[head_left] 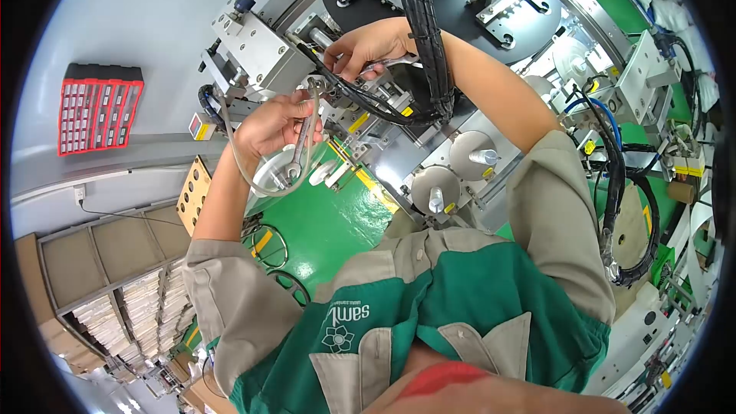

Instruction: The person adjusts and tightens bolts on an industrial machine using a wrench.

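My left hand [274, 127] is closed around a silver wrench [300, 149], whose open end points down, away from the machine. The fingers of my right hand [371, 47] curl around a second metal wrench [399, 60], partly covered by the hand and the cables. Between both hands sits a small metal fitting [317, 85] below a machine block [259, 47]; how the wrench heads meet it is hard to make out. A clear hose [244, 172] loops beneath my left hand and rises past its fingers.
A thick black cable bundle [429, 38] hangs in front of my right forearm. Round metal discs [435, 188] stand on the machine near my chest. Handwheels [290, 287] are below, over the green floor [345, 218]. A red parts rack [100, 110] hangs on the left wall.
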A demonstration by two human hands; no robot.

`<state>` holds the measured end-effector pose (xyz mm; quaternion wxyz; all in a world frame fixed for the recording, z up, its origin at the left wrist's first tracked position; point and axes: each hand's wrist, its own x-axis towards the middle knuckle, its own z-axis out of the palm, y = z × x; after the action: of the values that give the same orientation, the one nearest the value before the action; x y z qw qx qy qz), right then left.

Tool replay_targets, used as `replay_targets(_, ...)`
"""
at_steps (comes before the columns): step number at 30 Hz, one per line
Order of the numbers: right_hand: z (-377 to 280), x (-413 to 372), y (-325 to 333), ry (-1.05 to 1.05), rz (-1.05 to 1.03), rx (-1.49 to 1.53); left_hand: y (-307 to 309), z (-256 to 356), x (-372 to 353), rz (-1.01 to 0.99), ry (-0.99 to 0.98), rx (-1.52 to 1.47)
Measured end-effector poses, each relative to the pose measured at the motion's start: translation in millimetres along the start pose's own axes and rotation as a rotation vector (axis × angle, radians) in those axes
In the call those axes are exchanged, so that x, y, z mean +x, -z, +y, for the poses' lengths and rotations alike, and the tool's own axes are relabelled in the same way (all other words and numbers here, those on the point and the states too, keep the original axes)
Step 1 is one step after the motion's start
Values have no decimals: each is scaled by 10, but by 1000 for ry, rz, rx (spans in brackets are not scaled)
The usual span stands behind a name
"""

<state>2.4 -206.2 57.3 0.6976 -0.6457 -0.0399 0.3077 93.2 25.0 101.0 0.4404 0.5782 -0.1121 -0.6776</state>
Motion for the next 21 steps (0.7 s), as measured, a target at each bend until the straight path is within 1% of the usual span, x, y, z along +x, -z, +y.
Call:
replay_targets(4,18,5,0,7,-13,4,-14,-17,5,16,-7,6)
replay_targets(6,30,12,4,20,-6,14,-40,-29,-13,67,-43,29)
replay_targets(10,28,-16,-37,53,42,-65,-67,-52,-55,63,-89,6)
replay_targets(12,26,-28,-53,62,60,-67,-63,-78,-60,94,-111,-11)
replay_targets(13,44,-22,-54,68,69,-60,-54,-73,-55,64,-97,-26)
replay_targets(17,86,18,-33,108,48,-39,-73,-93,-34,72,-95,0)
replay_targets(19,80,14,-35,102,53,-32,-80,-93,-36,117,-107,19)
replay_targets(21,118,50,-33,125,67,-45,-44,-98,-28,94,-113,28)
